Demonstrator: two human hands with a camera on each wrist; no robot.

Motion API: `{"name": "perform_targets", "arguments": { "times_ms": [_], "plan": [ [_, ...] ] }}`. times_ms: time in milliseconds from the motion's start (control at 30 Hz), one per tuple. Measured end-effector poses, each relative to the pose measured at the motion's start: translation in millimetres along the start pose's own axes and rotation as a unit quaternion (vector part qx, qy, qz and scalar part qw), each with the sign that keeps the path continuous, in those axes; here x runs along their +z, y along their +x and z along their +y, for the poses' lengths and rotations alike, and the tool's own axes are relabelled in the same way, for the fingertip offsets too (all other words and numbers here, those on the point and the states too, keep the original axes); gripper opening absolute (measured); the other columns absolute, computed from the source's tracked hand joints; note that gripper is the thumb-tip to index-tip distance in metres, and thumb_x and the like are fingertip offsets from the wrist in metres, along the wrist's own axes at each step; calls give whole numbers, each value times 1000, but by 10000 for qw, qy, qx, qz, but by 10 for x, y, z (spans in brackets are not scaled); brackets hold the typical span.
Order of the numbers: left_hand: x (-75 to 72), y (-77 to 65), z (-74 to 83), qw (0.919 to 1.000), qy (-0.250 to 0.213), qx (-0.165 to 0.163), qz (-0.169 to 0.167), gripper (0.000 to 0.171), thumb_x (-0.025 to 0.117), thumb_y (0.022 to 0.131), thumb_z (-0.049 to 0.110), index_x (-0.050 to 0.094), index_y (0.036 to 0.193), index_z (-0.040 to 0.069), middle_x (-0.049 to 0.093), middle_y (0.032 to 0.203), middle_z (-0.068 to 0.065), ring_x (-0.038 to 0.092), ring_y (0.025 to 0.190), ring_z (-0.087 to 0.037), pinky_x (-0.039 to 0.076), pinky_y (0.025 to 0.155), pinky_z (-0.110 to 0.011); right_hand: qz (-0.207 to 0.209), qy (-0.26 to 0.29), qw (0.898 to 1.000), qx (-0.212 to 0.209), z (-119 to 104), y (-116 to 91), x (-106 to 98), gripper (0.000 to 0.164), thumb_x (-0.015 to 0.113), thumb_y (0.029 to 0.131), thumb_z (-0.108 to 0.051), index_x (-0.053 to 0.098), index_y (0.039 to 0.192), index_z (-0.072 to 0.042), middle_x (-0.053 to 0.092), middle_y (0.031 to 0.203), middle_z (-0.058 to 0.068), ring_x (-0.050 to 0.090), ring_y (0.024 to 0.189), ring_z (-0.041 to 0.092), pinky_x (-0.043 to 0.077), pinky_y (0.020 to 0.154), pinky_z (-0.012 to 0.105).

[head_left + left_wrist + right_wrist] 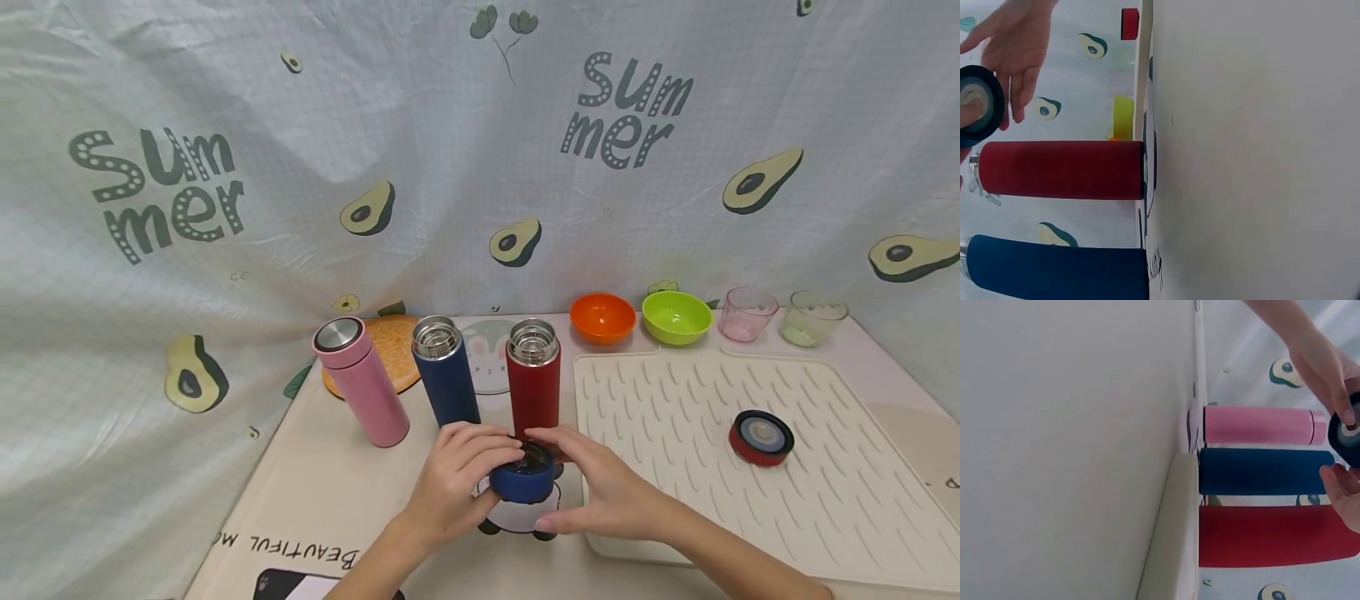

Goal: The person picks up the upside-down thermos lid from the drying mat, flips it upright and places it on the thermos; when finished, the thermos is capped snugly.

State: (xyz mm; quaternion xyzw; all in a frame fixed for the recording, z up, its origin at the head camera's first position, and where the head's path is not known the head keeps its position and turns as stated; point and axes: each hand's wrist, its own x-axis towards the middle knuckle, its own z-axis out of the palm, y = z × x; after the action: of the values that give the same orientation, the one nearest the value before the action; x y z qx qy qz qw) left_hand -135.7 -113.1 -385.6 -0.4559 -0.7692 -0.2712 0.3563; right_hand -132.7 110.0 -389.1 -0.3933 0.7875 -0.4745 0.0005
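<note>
My left hand grips a blue flask lid, fingers over its dark top and thumb beneath. In the left wrist view the thumb presses the pale centre of the lid's underside. My right hand is at the lid's right side, thumb and fingers spread apart, index fingertip near the lid's far edge. Behind the hands stand a blue flask and a red flask, both upright with bare steel mouths. A pink flask with its lid on stands to their left.
A ribbed cream mat covers the table's right side. On it lies a red lid, grey inner side up. Along the back stand an orange bowl, a green bowl, a pink glass and a greenish glass.
</note>
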Motion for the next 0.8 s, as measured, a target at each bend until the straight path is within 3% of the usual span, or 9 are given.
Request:
{"name": "perform_targets", "arguments": {
  "times_ms": [133,367,633,733,800],
  "plan": [
    [4,29,-5,9950,389,755,535,18,68,83,18,67,99,10,67,101,-4,58,98,-21,42,82,-34,6,217,9995,-225,-23,27,21,77,77,73,-28,36,137,-15,47,128,-1,51,109,14,44,91,31],
    [-27,84,15,9840,745,1319,940,14,60,89,18,70,95,10,68,95,-5,59,93,-24,43,77,-33,161,589,9977,-305,-93,94,66,72,77,74,-23,38,135,-15,49,125,-1,51,109,17,43,92,34],
    [-50,89,-13,9780,976,1467,1120,15,58,91,19,70,90,11,69,92,-4,59,92,-25,40,77,-35,296,889,9952,-281,-110,160,109,64,76,76,-23,42,130,-12,52,121,1,55,104,17,46,88,30],
    [-70,76,-40,9786,1091,1335,1122,16,59,90,21,70,93,10,69,93,-5,59,93,-25,39,79,-37,341,987,9942,-261,-107,198,113,64,77,75,-20,43,128,-11,52,120,1,56,103,16,47,87,30],
    [-99,68,-64,9816,1123,1067,1120,18,60,90,23,69,96,9,68,97,-5,58,96,-26,38,80,-37,392,1104,9929,-212,-118,234,108,65,78,73,-18,44,127,-12,53,120,2,56,103,17,47,86,30]
  ]
}}
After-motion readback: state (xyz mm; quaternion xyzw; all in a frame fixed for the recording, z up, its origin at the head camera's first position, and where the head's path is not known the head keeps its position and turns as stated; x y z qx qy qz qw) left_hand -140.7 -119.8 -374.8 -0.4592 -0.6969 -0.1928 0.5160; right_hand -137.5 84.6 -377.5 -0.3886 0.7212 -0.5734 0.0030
